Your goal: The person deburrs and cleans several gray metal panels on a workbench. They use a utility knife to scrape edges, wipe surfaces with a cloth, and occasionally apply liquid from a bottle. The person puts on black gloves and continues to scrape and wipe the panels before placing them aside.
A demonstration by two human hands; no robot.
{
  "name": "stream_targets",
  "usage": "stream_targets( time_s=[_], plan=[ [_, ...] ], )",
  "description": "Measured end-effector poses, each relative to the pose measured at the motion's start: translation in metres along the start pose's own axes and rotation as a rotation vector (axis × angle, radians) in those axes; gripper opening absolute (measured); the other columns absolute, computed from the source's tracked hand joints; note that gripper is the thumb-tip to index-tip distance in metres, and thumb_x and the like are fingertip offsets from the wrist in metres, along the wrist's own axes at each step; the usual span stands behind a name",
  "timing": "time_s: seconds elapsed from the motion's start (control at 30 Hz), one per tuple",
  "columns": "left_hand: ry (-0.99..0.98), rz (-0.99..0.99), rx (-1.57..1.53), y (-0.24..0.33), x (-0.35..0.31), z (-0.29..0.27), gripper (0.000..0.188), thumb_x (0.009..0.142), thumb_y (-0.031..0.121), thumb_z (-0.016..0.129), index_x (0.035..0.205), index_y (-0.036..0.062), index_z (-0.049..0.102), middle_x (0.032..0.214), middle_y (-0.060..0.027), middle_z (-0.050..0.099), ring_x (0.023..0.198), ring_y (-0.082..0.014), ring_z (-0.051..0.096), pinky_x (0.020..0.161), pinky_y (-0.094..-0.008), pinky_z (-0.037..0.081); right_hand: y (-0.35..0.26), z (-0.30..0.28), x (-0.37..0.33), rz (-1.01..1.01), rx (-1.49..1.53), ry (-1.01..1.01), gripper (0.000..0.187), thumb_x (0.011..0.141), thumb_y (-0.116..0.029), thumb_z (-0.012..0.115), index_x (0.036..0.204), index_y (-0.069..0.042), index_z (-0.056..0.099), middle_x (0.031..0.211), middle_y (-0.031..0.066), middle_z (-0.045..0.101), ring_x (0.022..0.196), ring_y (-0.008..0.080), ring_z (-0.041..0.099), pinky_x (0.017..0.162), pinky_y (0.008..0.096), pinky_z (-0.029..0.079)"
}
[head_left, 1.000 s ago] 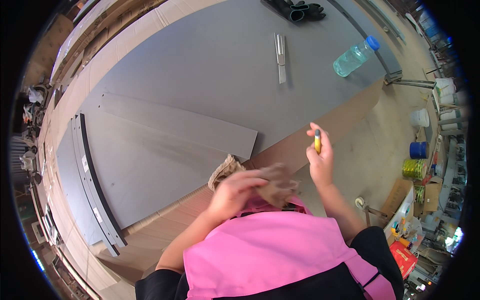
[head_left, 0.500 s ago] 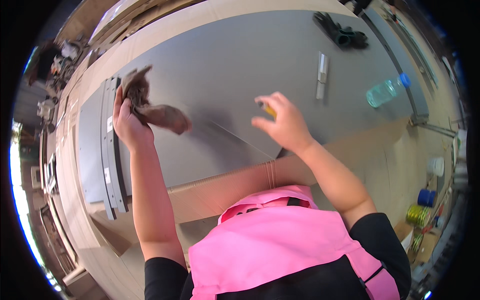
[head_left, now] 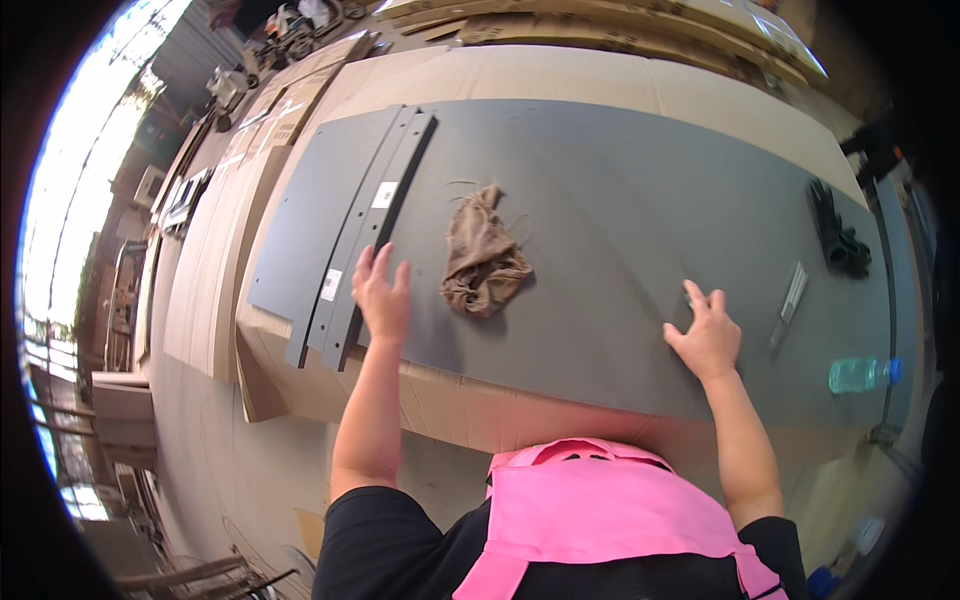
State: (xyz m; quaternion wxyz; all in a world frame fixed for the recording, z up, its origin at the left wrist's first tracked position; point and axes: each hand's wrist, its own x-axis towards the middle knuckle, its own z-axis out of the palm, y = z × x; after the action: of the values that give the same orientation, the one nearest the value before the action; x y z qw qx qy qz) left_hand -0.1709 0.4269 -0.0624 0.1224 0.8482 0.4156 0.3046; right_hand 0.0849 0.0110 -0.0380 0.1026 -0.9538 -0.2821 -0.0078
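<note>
My left hand point(head_left: 383, 300) hovers over the right edge of the grey metal strips point(head_left: 365, 235), its fingers spread and holding nothing. To its right a crumpled brown rag point(head_left: 482, 258) lies on the large dark grey panel point(head_left: 590, 260), with loose threads at its edges. My right hand point(head_left: 708, 338) is low over the panel's near right part. Its thumb and forefinger stand apart, while its palm and outer fingers are partly hidden. The small yellow and black object it held earlier does not show now. A silvery, flat knife-like tool point(head_left: 790, 303) lies to the right of this hand.
A dark glove point(head_left: 838, 230) lies at the panel's far right. Near the right edge, a clear bottle with a blue cap point(head_left: 855, 375) lies on its side. Cardboard point(head_left: 490, 408) extends under the panel. More flat cartons point(head_left: 620, 40) are stacked beyond it.
The rag has left my left hand and lies on the panel. That hand has opened beside the strips. My view has swung left, and the yellow object in my right hand is no longer visible.
</note>
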Motion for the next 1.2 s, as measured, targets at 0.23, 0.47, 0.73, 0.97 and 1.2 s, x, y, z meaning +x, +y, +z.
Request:
stream_targets(
  time_s=[0.23,0.47,0.73,0.97,1.2],
  plan=[
    [-0.222,-0.31,0.52,-0.077,-0.03,-0.047,0.066,0.092,0.038,0.068,0.15,0.0128,0.049,0.155,-0.0129,0.042,0.142,-0.0318,0.038,0.115,-0.0503,0.027,0.021,-0.001,0.036,0.239,-0.028,-0.026,0.077,0.079,-0.042,0.08,0.146,-0.015,0.052,0.122,0.0094,0.055,0.099,0.0303,0.07,0.078,0.0446,0.058],
    [-0.191,-0.195,0.59,-0.089,-0.059,-0.051,0.07,0.096,0.041,0.063,0.154,0.0092,0.042,0.161,-0.0142,0.033,0.142,-0.0328,0.036,0.118,-0.0564,0.022,-0.01,-0.002,0.02,0.016,0.017,0.115,0.069,0.088,-0.038,0.074,0.148,-0.014,0.049,0.131,0.0091,0.049,0.101,0.0318,0.068,0.08,0.0461,0.058],
    [-0.253,-0.15,0.121,-0.042,-0.092,-0.072,0.079,0.084,0.024,0.074,0.154,0.0076,0.04,0.132,-0.018,0.055,0.123,-0.0369,0.05,0.101,-0.0456,0.05,-0.133,0.015,0.032,-0.406,0.165,0.124,0.073,0.087,-0.034,0.077,0.15,-0.012,0.048,0.158,0.0173,0.033,0.144,0.0373,0.033,0.119,0.0509,0.031],
    [-0.801,-0.938,-1.267,-0.012,-0.127,-0.126,0.052,0.084,0.007,0.064,0.133,0.0046,0.047,0.1,-0.0153,0.066,0.075,-0.0253,0.069,0.067,-0.0412,0.061,-0.273,0.092,0.058,-0.616,0.247,-0.15,0.081,0.085,-0.051,0.07,0.155,-0.022,0.042,0.165,0.0169,0.026,0.152,0.0371,0.023,0.123,0.0558,0.018],
    [-0.833,-0.961,-1.446,-0.001,-0.149,-0.139,0.056,0.085,0.007,0.078,0.129,0.0073,0.045,0.095,-0.0132,0.066,0.073,-0.0245,0.068,0.062,-0.0408,0.06,-0.256,0.04,0.068,-0.243,1.177,-0.158,0.036,0.074,-0.002,0.063,0.109,-0.009,0.067,0.123,0.0134,0.067,0.121,0.03,0.061,0.102,0.0422,0.049]
  ],
)
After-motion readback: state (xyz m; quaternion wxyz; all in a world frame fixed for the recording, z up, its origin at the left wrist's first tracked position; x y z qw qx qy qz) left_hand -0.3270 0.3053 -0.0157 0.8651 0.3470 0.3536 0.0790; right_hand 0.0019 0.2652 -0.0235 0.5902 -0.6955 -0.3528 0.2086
